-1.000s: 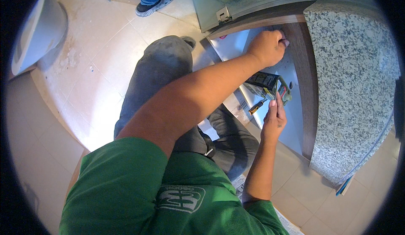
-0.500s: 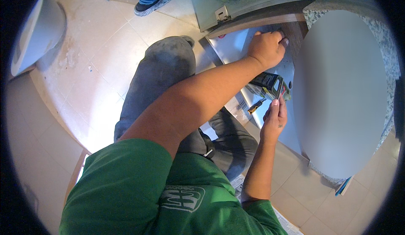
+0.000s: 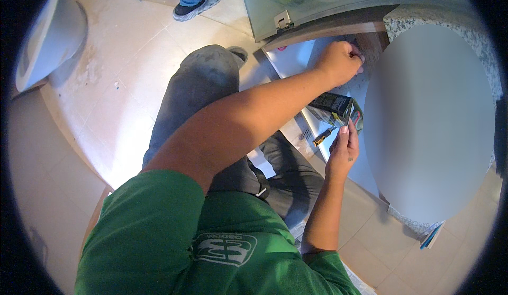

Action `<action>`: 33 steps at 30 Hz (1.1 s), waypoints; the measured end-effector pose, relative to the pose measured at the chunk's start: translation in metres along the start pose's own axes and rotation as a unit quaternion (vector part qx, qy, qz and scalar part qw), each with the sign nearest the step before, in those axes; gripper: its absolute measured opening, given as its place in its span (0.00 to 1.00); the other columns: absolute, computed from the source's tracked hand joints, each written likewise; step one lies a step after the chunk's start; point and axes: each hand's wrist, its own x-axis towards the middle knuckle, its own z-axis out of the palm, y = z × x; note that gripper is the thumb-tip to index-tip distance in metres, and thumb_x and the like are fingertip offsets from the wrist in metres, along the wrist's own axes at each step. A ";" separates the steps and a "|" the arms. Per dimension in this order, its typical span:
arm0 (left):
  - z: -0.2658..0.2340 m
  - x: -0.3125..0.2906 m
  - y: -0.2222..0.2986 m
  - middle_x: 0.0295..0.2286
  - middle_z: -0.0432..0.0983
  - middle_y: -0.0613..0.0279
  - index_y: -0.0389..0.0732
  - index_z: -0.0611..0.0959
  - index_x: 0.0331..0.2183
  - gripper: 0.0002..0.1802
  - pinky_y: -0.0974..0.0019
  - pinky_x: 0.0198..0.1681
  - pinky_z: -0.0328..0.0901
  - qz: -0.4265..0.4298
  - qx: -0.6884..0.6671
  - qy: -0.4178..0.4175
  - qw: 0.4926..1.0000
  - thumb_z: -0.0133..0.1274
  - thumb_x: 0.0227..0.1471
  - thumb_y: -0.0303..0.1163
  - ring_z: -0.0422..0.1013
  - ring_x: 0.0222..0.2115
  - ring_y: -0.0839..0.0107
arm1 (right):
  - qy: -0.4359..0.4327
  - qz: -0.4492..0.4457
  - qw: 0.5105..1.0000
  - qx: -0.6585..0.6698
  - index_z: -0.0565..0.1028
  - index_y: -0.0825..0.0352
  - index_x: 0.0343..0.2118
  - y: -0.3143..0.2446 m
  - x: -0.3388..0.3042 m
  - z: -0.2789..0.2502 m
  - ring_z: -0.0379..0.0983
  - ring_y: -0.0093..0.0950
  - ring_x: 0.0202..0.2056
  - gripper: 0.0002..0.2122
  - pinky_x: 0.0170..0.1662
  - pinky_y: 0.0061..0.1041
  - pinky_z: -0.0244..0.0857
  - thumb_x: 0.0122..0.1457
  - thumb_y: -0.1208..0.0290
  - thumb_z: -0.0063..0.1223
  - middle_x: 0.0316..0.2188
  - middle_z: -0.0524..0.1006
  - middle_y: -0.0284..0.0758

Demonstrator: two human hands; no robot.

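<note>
My left hand (image 3: pixel 341 65) reaches across into a low cabinet, its fingers curled in a pinch near the brown wooden side. What it pinches, if anything, is too small to tell. Nearer to me, my right hand (image 3: pixel 344 151) grips a slim metallic rod (image 3: pixel 348 113) upright between thumb and fingers. Just beyond that hand lies a black and green box (image 3: pixel 332 103), partly behind the rod. To the left of my right fingers, a small screwdriver with a yellow and black handle (image 3: pixel 323 137) rests on the cabinet's pale base.
An open glass door (image 3: pixel 338 1) with a metal hinge (image 3: pixel 283 20) borders the cabinet's far side. Speckled stone (image 3: pixel 410 15) surrounds a large blurred grey oval (image 3: pixel 428 125) at right. A white toilet (image 3: pixel 55 38) stands far left. Another person's shoe (image 3: pixel 198 4) is on the tiles.
My left hand has shifted slightly right and nearer, its fingers curling a little more. My right hand stays in place with the rod. The view has shifted slightly.
</note>
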 end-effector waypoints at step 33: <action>0.001 -0.022 0.022 0.37 0.81 0.54 0.32 0.81 0.42 0.16 0.67 0.42 0.66 -0.052 -0.016 -0.018 0.998 0.53 0.57 0.34 0.74 0.37 0.68 | 0.023 0.011 1.000 0.015 0.71 0.72 0.56 -0.014 0.009 0.000 0.63 0.15 0.31 0.18 0.34 0.17 0.57 0.66 0.69 0.52 0.34 0.72 0.28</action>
